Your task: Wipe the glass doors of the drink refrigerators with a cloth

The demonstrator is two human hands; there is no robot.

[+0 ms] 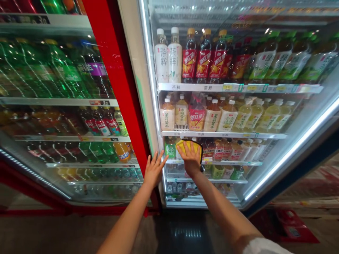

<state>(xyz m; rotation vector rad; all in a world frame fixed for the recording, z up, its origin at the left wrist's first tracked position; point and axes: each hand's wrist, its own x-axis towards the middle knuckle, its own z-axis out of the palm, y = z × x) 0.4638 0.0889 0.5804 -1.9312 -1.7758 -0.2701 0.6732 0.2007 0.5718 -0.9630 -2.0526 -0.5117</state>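
Observation:
My right hand (191, 158) lies with spread fingers over a yellow cleaning cloth (182, 144) with a dark edge, keeping it flat against the glass door (212, 21) of the right drinks fridge. Behind the cloth, part of a shelf of bottles is hidden. My left hand (154, 171) is open, fingers apart, at the frame between the two fridges; its fingertips reach toward the glass edge, and whether they touch cannot be told. A green-labelled bottle (170, 148) shows behind the glass between my hands.
To the left stands a red-framed fridge (111, 53) with rows of soda bottles (55, 70). Tea bottles (189, 56) fill the right fridge's upper shelves. A dark floor (182, 233) lies below, and a red object (288, 225) sits at lower right.

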